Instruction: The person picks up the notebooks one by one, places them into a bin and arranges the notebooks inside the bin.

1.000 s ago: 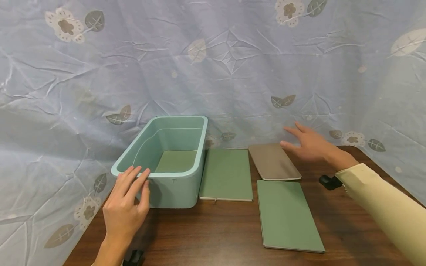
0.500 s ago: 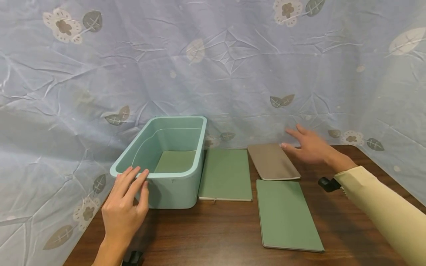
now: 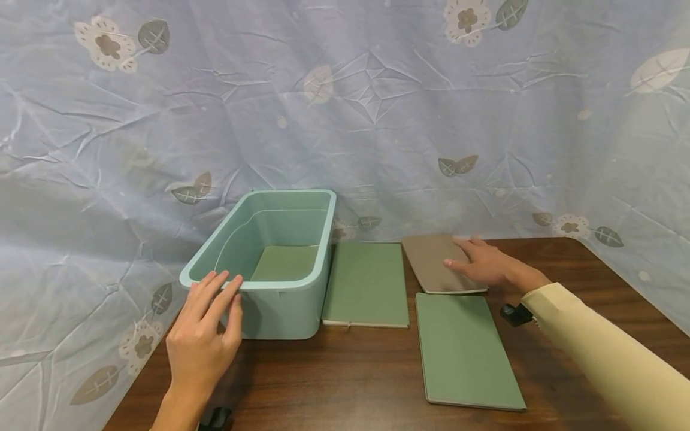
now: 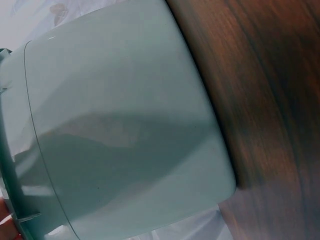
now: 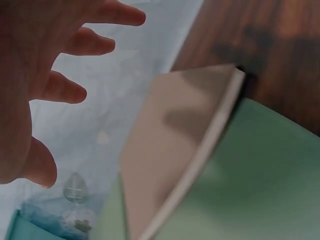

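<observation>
The right hand (image 3: 487, 263) hovers over the right side of a taupe notebook (image 3: 433, 263), its fingers and thumb spread apart; the right wrist view shows them clear of the cover, on which a shadow falls. The notebook lies flat toward the back of the brown wood-grain desk (image 3: 323, 383), slightly askew, its pale page edge facing the near side. Just in front of it lies a green notebook (image 3: 466, 353), also flat and a little angled; whether the two touch is hard to tell. To the left, a second green notebook (image 3: 369, 284) rests between the taupe one and a pale teal plastic bin (image 3: 280, 311), close against the bin's right wall. The left hand (image 3: 202, 341) rests its loosely extended fingers on the bin's near rim, toward the left corner, with the thumb set apart before the front wall. Inside the upright bin, a flat green item (image 3: 286, 262), apparently another notebook, lies on the bottom. A cream sleeve (image 3: 604, 347) covers the right arm, and a bluish-grey fabric backdrop (image 3: 345, 120) printed with flowers and leaves hangs behind the desk.
</observation>
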`<action>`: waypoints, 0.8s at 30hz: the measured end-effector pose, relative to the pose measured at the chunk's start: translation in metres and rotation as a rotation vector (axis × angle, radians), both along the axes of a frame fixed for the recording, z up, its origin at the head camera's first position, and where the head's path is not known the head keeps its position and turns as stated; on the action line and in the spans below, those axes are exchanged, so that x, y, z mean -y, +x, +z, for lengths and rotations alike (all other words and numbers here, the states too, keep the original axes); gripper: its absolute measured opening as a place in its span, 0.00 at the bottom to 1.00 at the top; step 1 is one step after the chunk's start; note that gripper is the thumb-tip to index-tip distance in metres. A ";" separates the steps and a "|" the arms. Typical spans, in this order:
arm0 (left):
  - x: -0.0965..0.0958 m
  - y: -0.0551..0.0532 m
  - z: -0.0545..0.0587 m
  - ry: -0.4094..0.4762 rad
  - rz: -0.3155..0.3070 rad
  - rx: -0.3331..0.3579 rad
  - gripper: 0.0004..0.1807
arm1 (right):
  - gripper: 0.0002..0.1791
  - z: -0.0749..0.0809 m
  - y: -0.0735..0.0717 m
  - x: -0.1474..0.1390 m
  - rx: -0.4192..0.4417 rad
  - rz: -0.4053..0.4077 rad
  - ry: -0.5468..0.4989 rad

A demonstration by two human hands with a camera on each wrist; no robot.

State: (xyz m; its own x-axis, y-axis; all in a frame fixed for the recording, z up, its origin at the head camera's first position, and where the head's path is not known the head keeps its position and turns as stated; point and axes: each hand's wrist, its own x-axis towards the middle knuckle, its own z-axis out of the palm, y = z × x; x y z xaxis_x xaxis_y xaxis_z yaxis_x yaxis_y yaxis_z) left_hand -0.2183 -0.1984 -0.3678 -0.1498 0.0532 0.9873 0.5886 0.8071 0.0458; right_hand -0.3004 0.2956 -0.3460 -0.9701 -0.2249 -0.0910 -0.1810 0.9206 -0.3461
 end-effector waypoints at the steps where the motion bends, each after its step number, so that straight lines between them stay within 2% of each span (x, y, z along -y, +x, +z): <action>1: 0.000 0.000 0.000 -0.001 0.001 0.002 0.15 | 0.47 -0.004 -0.001 0.001 0.018 0.004 0.002; 6: 0.001 -0.001 -0.001 0.001 0.007 -0.001 0.14 | 0.48 -0.018 -0.003 0.006 0.081 0.022 0.016; 12: 0.001 -0.001 -0.002 -0.002 0.008 -0.008 0.14 | 0.47 -0.032 -0.003 0.008 0.133 0.041 -0.015; 18: 0.000 0.000 -0.002 -0.003 -0.003 0.014 0.14 | 0.47 -0.045 -0.004 0.007 0.139 0.002 0.011; 24: 0.001 -0.001 -0.001 -0.002 0.009 0.018 0.14 | 0.46 -0.049 -0.007 0.010 0.141 -0.019 0.041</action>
State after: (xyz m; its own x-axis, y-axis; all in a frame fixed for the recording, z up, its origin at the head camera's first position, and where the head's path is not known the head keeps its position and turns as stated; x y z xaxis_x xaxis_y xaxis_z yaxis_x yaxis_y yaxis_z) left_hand -0.2189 -0.1991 -0.3691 -0.1680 0.0539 0.9843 0.5809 0.8122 0.0546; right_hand -0.3070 0.2855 -0.3950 -0.9511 -0.2004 -0.2351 -0.1161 0.9371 -0.3293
